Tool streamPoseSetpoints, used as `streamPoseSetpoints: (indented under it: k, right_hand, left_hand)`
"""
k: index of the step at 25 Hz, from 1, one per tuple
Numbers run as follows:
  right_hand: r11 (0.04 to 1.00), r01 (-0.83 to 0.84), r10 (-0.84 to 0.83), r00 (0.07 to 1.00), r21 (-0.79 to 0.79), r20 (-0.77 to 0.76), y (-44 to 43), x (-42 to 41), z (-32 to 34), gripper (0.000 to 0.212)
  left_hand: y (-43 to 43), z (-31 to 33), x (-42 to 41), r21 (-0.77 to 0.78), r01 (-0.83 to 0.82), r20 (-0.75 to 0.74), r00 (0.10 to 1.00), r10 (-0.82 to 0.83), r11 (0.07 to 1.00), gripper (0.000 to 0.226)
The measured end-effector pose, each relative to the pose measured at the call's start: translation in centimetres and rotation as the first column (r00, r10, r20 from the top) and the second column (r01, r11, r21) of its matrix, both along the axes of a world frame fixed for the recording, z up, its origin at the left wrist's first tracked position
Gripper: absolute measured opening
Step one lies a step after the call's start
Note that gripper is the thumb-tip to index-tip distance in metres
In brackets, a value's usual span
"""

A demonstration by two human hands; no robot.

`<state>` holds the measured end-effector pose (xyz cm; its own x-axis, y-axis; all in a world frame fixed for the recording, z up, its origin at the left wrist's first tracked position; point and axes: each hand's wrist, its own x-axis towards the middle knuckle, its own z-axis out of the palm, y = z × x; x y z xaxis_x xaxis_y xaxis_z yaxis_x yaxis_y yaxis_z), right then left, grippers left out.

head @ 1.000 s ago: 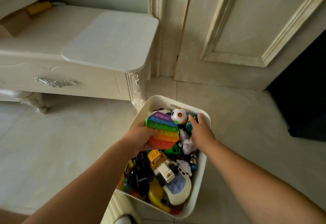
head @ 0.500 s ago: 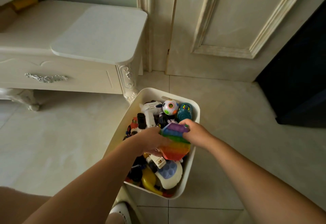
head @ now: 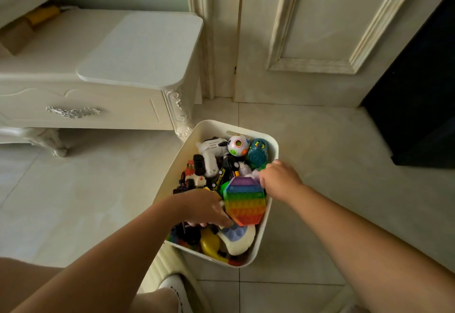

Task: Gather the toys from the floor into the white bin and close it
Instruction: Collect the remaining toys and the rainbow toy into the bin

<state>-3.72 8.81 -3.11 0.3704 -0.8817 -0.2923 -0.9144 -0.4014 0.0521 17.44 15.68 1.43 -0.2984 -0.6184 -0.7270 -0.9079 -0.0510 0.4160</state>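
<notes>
nearest the camera, the left hand (head: 204, 210) lies palm down on the toy pile at the near end of the white bin (head: 211, 128). its fingers are straight and pressed together, tips touching the lower left edge of the rainbow pop toy (head: 245, 202); the thumb is hidden. the pop toy lies flat on top of the heap against the bin's right wall. the right hand (head: 279, 181) is at its upper right corner by the rim, knuckles up, fingers curled under, so can't tell if it's pinching anything. further in there's a spotted ball (head: 238, 144) beside a teal cylinder toy (head: 257, 154). the bin sits open on the tiled floor (head: 320, 165), just beside a cream cabinet (head: 98, 66), with a panelled door (head: 320, 29) behind.
</notes>
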Motion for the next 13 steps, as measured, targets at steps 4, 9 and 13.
streamPoseSetpoints:
  k: [4,9,13]
  right_hand:
    - [0.998,-0.009,0.014,0.995,0.055,-0.103,0.4,-1.9,-0.5,0.033]
    - [0.996,0.078,-0.081,0.993,-0.036,-0.083,0.8,-2.8,-1.1,0.031]
    - [0.987,0.148,-0.155,0.978,-0.057,-0.140,0.9,-4.4,-1.1,0.031]
  left_hand:
    - [2.9,-0.9,-4.3,0.165,0.479,0.170,0.847,-0.503,0.862,0.072]
    - [4.6,-2.5,-6.0,-0.035,0.602,0.293,0.769,-0.568,0.797,0.058]
    - [3.7,-2.6,-6.0,-0.159,0.653,0.337,0.741,-0.581,0.741,0.038]
